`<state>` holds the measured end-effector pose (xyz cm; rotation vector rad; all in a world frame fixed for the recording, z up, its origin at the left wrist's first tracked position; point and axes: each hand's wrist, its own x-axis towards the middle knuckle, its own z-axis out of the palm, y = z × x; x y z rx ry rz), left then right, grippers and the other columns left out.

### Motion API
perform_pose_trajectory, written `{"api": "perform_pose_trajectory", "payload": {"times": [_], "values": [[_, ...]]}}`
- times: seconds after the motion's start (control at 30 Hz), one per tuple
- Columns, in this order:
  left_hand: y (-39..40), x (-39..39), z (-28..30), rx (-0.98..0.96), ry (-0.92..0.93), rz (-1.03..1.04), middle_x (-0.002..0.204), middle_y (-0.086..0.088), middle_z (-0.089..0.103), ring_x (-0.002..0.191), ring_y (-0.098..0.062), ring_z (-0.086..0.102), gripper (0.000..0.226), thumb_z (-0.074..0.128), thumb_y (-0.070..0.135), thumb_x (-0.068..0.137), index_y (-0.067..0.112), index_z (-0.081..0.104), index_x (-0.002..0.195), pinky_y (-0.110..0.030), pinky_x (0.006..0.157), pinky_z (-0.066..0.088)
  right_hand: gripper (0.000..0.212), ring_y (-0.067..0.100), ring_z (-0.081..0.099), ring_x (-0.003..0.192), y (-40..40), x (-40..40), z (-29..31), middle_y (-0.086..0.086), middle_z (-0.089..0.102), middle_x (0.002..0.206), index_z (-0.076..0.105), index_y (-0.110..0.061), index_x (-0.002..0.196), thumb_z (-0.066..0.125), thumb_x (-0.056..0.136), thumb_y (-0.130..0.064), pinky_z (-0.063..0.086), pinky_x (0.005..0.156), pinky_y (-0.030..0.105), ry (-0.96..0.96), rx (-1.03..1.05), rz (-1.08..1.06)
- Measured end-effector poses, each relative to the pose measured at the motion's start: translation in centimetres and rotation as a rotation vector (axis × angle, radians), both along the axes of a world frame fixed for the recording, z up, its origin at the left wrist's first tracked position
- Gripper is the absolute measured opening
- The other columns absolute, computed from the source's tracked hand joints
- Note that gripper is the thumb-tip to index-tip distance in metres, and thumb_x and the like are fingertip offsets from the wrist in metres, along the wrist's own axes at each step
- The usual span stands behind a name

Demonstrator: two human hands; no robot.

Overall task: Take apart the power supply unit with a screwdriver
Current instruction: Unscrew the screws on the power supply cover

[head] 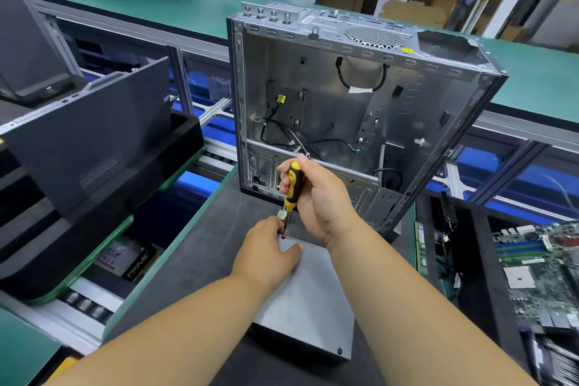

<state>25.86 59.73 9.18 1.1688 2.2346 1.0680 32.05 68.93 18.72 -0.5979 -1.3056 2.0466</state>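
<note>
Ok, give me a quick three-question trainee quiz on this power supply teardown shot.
1. True or false: the right hand grips the screwdriver.
2. Where does the screwdriver tip sit?
A. far left corner of the power supply unit
B. inside the computer case
C. on the motherboard
3. Fill in: the left hand rests on the ____.

Key: 1 true; 2 A; 3 power supply unit.
</note>
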Motion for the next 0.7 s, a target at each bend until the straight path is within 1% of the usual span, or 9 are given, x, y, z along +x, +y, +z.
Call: {"api": "perform_pose_trajectory", "payload": {"times": [0.07,0.2,0.3,0.33,0.4,0.5,0.57,0.63,0.7], "values": [[0.0,0.0,-0.1,0.005,-0.004,0.002,0.093,0.006,0.05,0.092,-0.017,0.049,0.027,0.069,0.035,0.082,0.026,0.044,0.083,-0.027,0.072,0.039,0.043,0.012,0.044,0.062,0.0,0.0,-0.3,0.001,0.049,0.066,0.062,-0.005,0.081,0.033,0.108,-0.022,0.041,0.064,0.022,0.013,0.008,0.005],[0.0,0.0,-0.1,0.019,-0.007,0.007,0.09,0.003,0.05,0.089,-0.019,0.049,0.025,0.067,0.034,0.083,0.022,0.044,0.081,-0.029,0.069,0.04,0.044,0.013,0.036,0.061,-0.3,-0.2,-0.8,0.0,0.043,0.064,0.058,-0.006,0.084,0.028,0.109,-0.027,0.033,0.061,0.023,0.024,0.084,0.053],[0.0,0.0,-0.1,0.026,-0.003,0.004,0.089,0.002,0.051,0.089,-0.02,0.049,0.025,0.066,0.033,0.083,0.021,0.044,0.08,-0.032,0.07,0.042,0.029,0.013,0.036,0.059,-0.7,-0.3,-0.5,0.001,0.042,0.065,0.052,-0.012,0.086,0.042,0.101,-0.034,0.033,0.059,0.023,-0.004,0.107,0.078],[0.0,0.0,-0.1,0.026,0.001,0.004,0.089,0.002,0.051,0.089,-0.02,0.05,0.025,0.066,0.033,0.083,0.021,0.044,0.08,-0.033,0.071,0.044,0.022,0.013,0.037,0.06,-0.7,-0.2,-0.4,0.001,0.043,0.065,0.048,-0.014,0.085,0.046,0.097,-0.033,0.034,0.059,0.023,-0.023,0.114,0.075],[0.0,0.0,-0.1,0.027,0.007,0.005,0.088,0.003,0.05,0.089,-0.019,0.049,0.026,0.067,0.034,0.083,0.022,0.043,0.08,-0.032,0.073,0.044,0.02,0.014,0.041,0.061,-0.6,0.0,-0.3,0.001,0.046,0.068,0.044,-0.017,0.082,0.049,0.098,-0.028,0.036,0.062,0.023,-0.065,0.126,0.055],[0.0,0.0,-0.1,0.023,0.012,0.009,0.088,0.005,0.049,0.087,-0.017,0.049,0.028,0.067,0.035,0.084,0.023,0.042,0.079,-0.031,0.07,0.042,0.024,0.015,0.051,0.066,-0.3,0.4,0.1,0.0,0.054,0.073,0.048,-0.015,0.081,0.045,0.104,-0.019,0.045,0.07,0.024,-0.086,0.087,0.026],[0.0,-0.1,-0.1,0.017,0.015,0.009,0.088,0.005,0.049,0.087,-0.018,0.049,0.028,0.067,0.035,0.084,0.023,0.043,0.08,-0.031,0.071,0.044,0.025,0.015,0.057,0.069,-0.3,0.5,0.4,-0.002,0.06,0.073,0.055,-0.012,0.082,0.046,0.104,-0.019,0.048,0.075,0.026,-0.107,0.061,0.019],[0.0,-0.1,-0.1,0.017,0.015,0.006,0.089,0.004,0.049,0.087,-0.018,0.05,0.027,0.067,0.035,0.084,0.023,0.043,0.081,-0.032,0.072,0.044,0.029,0.015,0.059,0.068,-0.2,0.4,0.5,-0.002,0.062,0.072,0.06,-0.01,0.082,0.045,0.105,-0.02,0.048,0.08,0.032,-0.112,0.043,-0.001],[0.0,-0.1,0.0,0.021,0.014,0.003,0.089,0.004,0.049,0.087,-0.018,0.05,0.026,0.067,0.035,0.085,0.022,0.044,0.082,-0.031,0.071,0.043,0.038,0.015,0.054,0.066,-0.2,0.3,0.4,0.0,0.059,0.07,0.061,-0.007,0.081,0.039,0.107,-0.023,0.048,0.076,0.031,-0.092,0.036,-0.012]]}}
